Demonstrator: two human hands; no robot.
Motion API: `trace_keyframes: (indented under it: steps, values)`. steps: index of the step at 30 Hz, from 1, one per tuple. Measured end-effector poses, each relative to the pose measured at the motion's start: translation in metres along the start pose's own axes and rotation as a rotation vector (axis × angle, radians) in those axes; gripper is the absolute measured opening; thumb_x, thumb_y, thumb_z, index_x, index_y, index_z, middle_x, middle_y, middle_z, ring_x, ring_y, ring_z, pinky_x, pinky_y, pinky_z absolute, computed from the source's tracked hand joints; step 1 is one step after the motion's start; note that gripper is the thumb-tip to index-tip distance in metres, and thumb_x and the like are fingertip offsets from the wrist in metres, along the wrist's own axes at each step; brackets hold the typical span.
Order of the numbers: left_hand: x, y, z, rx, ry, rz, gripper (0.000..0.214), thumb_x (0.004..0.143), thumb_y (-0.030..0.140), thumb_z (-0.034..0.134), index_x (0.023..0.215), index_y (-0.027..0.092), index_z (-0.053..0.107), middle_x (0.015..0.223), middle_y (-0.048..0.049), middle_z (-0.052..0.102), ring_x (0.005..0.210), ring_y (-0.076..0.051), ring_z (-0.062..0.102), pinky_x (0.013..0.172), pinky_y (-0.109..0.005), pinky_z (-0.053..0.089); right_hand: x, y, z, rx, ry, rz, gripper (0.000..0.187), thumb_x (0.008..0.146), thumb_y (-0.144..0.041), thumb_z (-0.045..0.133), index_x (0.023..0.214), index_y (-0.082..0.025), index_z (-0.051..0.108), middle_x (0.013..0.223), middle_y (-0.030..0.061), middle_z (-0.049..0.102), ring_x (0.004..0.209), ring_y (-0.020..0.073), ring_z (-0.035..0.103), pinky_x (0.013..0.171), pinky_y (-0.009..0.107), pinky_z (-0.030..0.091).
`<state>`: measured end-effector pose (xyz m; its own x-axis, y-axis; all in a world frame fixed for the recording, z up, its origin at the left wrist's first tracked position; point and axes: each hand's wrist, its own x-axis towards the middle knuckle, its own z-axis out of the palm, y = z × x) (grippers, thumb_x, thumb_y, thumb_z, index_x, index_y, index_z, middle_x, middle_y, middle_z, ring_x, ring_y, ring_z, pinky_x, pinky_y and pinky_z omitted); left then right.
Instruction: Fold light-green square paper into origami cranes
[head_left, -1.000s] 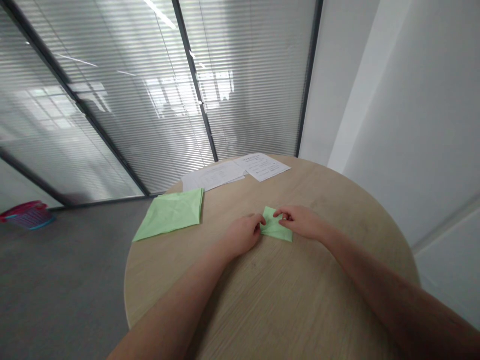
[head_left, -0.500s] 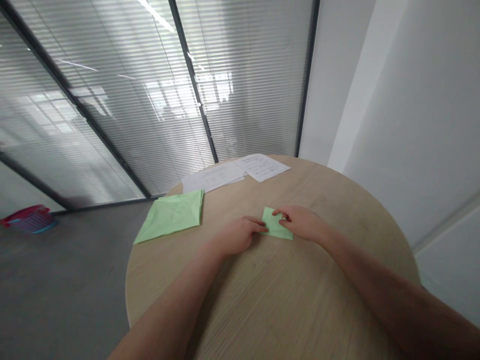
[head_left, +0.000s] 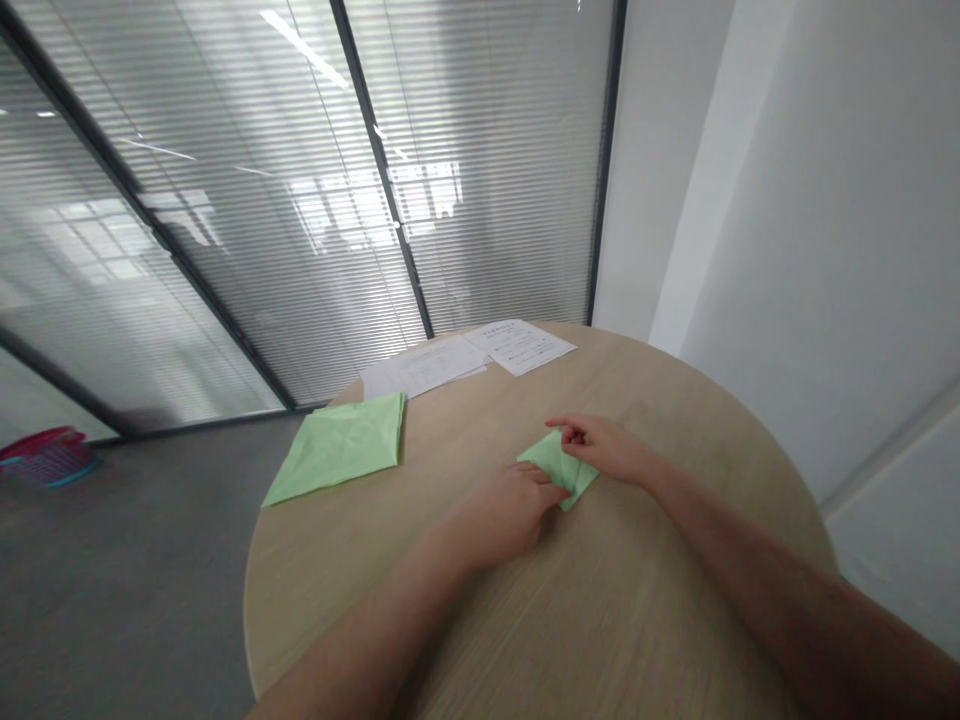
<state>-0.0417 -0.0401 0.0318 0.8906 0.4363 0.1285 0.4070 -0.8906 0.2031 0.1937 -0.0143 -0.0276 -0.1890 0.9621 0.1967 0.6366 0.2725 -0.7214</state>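
Note:
A small square of light green folded cloth (head_left: pixel 577 478) lies turned corner-on near the middle of the round table. My left hand (head_left: pixel 514 510) rests on its left side, thumb and fingers spread flat over the near edge. Above the opposite side is my right hand (head_left: pixel 606 447), index finger stretched out and the other fingers partly curled near the far edge. It covers the cloth's upper right part. A larger light green folded cloth (head_left: pixel 345 445) lies at the table's left edge, apart from both hands.
Printed white sheets (head_left: pixel 431 366) overlap at the far edge of the wooden table (head_left: pixel 600 610). Behind stands a glass partition with blinds (head_left: pixel 495 230). A white wall (head_left: pixel 840 230) rises on the right. A red and blue plastic basket (head_left: pixel 49 458) is on the floor at left.
The small cloth has turned so a corner points toward me. My left hand has shifted right and nearer, with thumb and fingers spread. My right index finger has straightened.

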Motion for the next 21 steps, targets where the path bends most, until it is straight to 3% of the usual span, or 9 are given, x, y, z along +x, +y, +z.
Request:
trace_keyframes:
  steps: [2, 4, 9, 15, 21]
  values:
    - [0.002, -0.004, 0.005, -0.012, -0.048, 0.062, 0.048, 0.081, 0.004, 0.056, 0.124, 0.022, 0.069, 0.11, -0.0078, 0.072, 0.102, -0.024, 0.067, 0.096, -0.033, 0.051, 0.001, 0.003, 0.001, 0.038, 0.002, -0.005, 0.05, 0.083, -0.008, 0.057, 0.131, -0.019, 0.068, 0.089, 0.0034, 0.07, 0.078, 0.0163, 0.063, 0.073, 0.028, 0.049]
    - [0.004, -0.009, 0.01, -0.005, -0.081, 0.099, 0.052, 0.082, 0.005, 0.054, 0.131, 0.021, 0.065, 0.115, -0.0094, 0.069, 0.106, -0.024, 0.065, 0.097, -0.035, 0.05, 0.001, 0.005, 0.002, 0.036, 0.004, 0.001, 0.05, 0.082, -0.008, 0.058, 0.13, -0.019, 0.068, 0.089, 0.0032, 0.07, 0.077, 0.0161, 0.063, 0.072, 0.028, 0.048]
    - [0.007, -0.018, 0.017, 0.003, -0.11, 0.14, 0.049, 0.083, 0.008, 0.055, 0.129, 0.02, 0.068, 0.116, -0.0108, 0.067, 0.112, -0.025, 0.063, 0.104, -0.038, 0.047, 0.001, 0.001, 0.003, -0.019, 0.011, 0.025, 0.049, 0.082, -0.008, 0.057, 0.128, -0.02, 0.069, 0.088, 0.0026, 0.071, 0.076, 0.0156, 0.062, 0.07, 0.027, 0.046]
    - [0.007, -0.022, 0.016, -0.059, -0.099, 0.188, 0.051, 0.08, 0.005, 0.053, 0.128, 0.017, 0.067, 0.142, -0.0123, 0.061, 0.129, -0.025, 0.058, 0.114, -0.039, 0.041, 0.001, -0.002, 0.003, -0.081, 0.019, 0.044, 0.047, 0.083, -0.009, 0.058, 0.127, -0.019, 0.07, 0.089, 0.0039, 0.072, 0.078, 0.0166, 0.063, 0.072, 0.027, 0.046]
    - [0.007, -0.017, 0.013, -0.046, -0.101, 0.178, 0.051, 0.079, 0.007, 0.054, 0.129, 0.017, 0.063, 0.131, -0.0111, 0.068, 0.122, -0.025, 0.061, 0.113, -0.041, 0.042, 0.003, 0.002, 0.005, -0.067, 0.018, 0.03, 0.048, 0.082, -0.008, 0.058, 0.126, -0.02, 0.071, 0.087, 0.0032, 0.071, 0.078, 0.0169, 0.063, 0.072, 0.027, 0.046]
